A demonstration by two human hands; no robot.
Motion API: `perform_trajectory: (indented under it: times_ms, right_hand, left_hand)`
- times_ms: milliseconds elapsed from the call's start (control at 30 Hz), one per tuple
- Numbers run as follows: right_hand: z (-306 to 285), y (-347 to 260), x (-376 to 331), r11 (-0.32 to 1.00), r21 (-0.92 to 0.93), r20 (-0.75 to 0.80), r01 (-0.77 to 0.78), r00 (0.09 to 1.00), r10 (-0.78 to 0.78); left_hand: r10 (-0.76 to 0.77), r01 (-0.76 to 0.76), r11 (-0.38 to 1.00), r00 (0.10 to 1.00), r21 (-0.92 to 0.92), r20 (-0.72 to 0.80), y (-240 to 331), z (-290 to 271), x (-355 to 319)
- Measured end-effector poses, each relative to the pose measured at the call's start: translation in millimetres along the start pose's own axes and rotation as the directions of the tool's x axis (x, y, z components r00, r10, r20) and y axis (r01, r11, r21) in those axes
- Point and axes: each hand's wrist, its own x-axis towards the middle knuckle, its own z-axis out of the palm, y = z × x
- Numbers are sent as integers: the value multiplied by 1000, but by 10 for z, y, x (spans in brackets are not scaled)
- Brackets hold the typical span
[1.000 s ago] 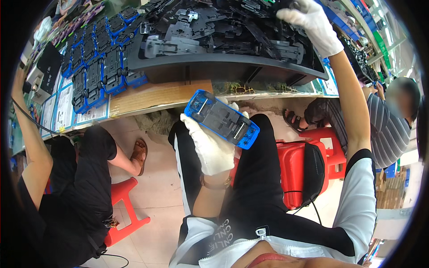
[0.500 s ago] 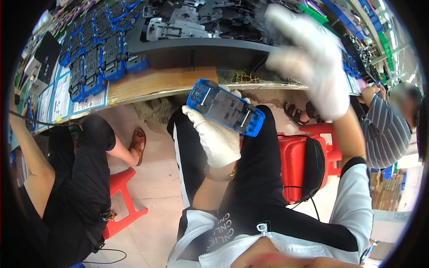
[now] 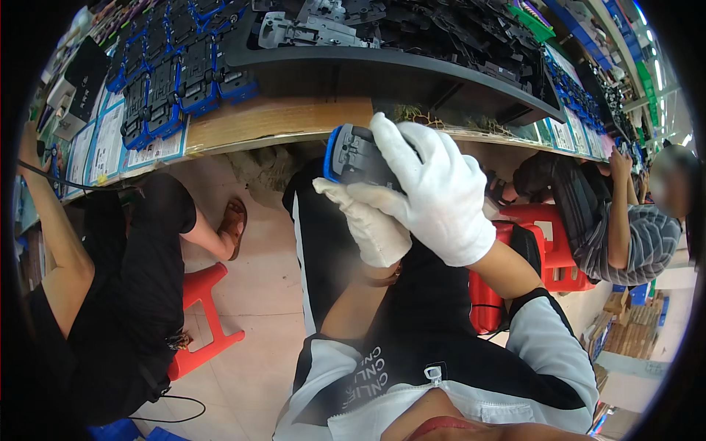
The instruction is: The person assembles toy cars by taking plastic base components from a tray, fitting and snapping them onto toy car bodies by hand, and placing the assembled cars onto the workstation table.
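A blue toy car body [image 3: 332, 160] is held upside down over my lap, just short of the table edge. My left hand [image 3: 373, 228], in a white glove, wraps it from below. Across its underside lies a dark grey moulded chassis plate [image 3: 359, 153]. My right hand [image 3: 440, 189], also gloved in white, is closed over the right end of the plate and car, its fingers and thumb pressing there. That end of the car is hidden by the right hand, so I cannot tell how closely plate and body fit.
A black tray [image 3: 323, 77] heaped with loose chassis plates [image 3: 448, 37] stands on the table beyond my hands. Rows of blue-and-black car assemblies [image 3: 165, 88] lie at the left. People sit on both sides, by red stools [image 3: 202, 316].
My right hand has come from over the tray down to the car in my left hand. A dark chassis plate now covers the underside, where metal axles showed before.
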Motion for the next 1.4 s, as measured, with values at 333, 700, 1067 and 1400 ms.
perform_trajectory:
  times_ms: [333,700,1067,1400]
  right_hand:
    - [-7,-67,26,999,-53,13,12,1000,-12]
    - [-9,487,-393,590,787,51,-182,972,231]
    - [206,255,-657,-376,777,626,-504,679,383]
    - [171,268,-614,-359,810,585,-464,682,439]
  left_hand:
    - [-64,77,984,995,-161,81,-11,64,-51]
    - [6,-9,999,997,-44,-75,66,245,-21]
    - [44,-46,998,998,-37,-51,25,201,-26]
    - [46,-48,998,997,-28,-68,6,203,-1]
